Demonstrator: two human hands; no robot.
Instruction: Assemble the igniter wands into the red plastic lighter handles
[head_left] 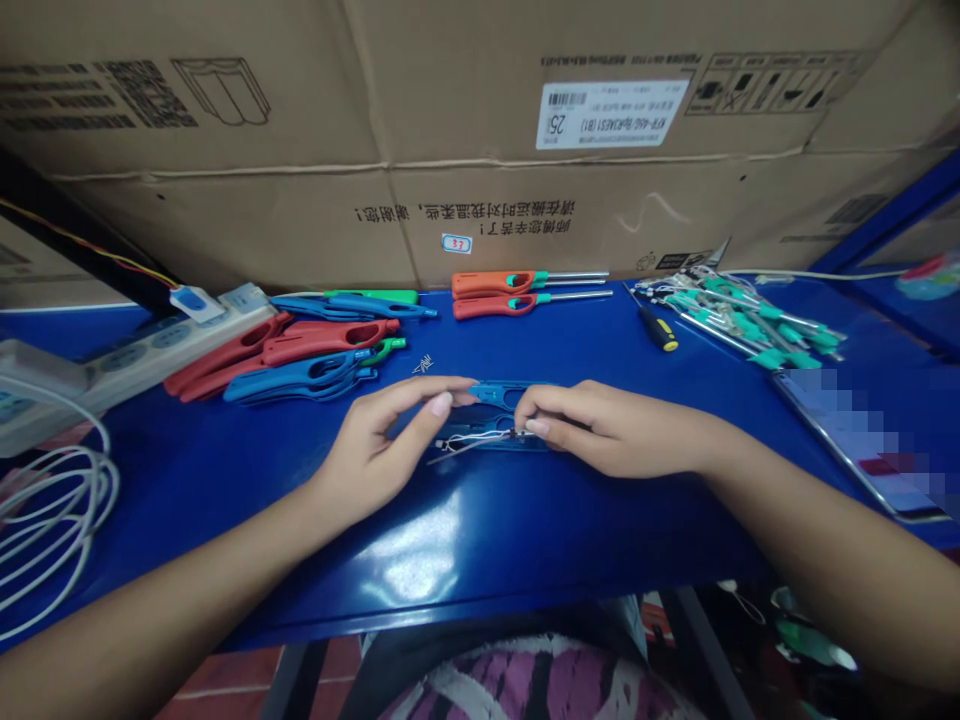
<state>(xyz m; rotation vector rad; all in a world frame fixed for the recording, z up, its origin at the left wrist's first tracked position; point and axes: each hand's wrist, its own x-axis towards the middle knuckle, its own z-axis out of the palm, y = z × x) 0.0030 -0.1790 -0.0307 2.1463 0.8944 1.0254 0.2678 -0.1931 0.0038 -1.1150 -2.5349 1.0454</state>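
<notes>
Two blue lighter casing halves (495, 393) lie one behind the other on the table in front of me. My left hand (386, 440) is at their left end, fingertips touching the farther half, with the thumb apart from the fingers. Between finger and thumb, my right hand (615, 428) pinches a thin lighter core with white wires (476, 437) over the nearer half. The wires and a thin rod point left, towards my left thumb. My right fingers hide the other end of this part and some of the casings.
Red and blue casings (322, 340) are piled left, beside a power strip (142, 350). Small screws (423, 365) lie nearby. Two lighters (495, 304) rest at the back. Right are a screwdriver (657, 325), green-ended lighter cores (757, 315) and a phone (847, 440). Cardboard (300, 220) stands behind.
</notes>
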